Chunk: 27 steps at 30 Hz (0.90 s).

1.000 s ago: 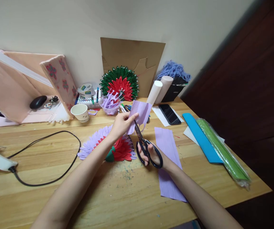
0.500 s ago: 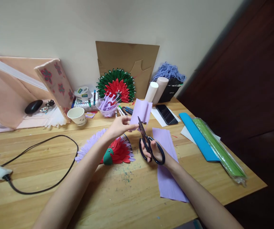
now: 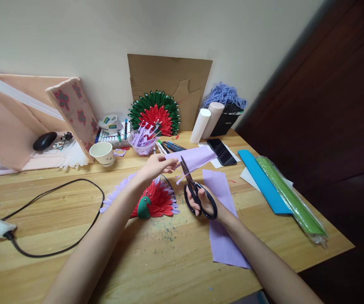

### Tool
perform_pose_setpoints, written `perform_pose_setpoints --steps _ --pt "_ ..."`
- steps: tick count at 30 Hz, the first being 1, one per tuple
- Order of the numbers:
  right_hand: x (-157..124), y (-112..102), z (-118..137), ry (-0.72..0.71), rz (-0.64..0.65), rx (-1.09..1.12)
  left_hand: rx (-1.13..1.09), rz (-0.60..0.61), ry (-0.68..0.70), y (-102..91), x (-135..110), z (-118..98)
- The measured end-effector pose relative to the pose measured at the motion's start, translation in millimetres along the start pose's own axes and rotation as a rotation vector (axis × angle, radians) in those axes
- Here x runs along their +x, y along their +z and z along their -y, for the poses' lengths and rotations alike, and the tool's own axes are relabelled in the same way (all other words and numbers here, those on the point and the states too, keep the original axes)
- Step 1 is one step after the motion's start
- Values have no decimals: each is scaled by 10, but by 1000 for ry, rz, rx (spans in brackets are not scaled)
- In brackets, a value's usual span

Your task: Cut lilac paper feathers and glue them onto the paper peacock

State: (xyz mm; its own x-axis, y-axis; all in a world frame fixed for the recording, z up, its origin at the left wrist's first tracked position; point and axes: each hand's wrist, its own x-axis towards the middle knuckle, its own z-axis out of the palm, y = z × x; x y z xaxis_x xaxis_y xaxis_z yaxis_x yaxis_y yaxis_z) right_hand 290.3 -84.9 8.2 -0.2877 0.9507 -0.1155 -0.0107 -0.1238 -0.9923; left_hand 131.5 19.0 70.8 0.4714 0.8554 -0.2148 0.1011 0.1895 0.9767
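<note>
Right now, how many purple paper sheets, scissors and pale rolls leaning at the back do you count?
Purple paper sheets: 2, the held sheet and the flat sheet
Scissors: 1
Pale rolls: 2, the white roll and the pink roll
Total: 5

Pretty even, soft indoor light, no harsh glare anywhere. Right side of the frame drops off really dark. Wide-angle lens bends the edges noticeably. Center's sharp enough, faint shadows under the arms, bottom.
</note>
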Motion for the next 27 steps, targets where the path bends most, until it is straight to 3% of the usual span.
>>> perform_pose_setpoints --steps 6,11,16,18,22,27 --pt "-16 -37 -56 18 232 51 231 -94 184 -42 72 77" --pt "-179 -139 127 78 418 -41 554 -246 351 -141 60 69" --pt "-335 -266 274 76 549 39 687 -343 361 -213 -3 -28" --pt "-322 -285 280 28 494 34 612 -291 308 -229 -25 -63" --pt "-209 -271 232 -29 351 -72 407 -69 174 -218 -54 -117" --pt "-135 -253 121 16 335 -82 346 69 118 -164 -52 -118"
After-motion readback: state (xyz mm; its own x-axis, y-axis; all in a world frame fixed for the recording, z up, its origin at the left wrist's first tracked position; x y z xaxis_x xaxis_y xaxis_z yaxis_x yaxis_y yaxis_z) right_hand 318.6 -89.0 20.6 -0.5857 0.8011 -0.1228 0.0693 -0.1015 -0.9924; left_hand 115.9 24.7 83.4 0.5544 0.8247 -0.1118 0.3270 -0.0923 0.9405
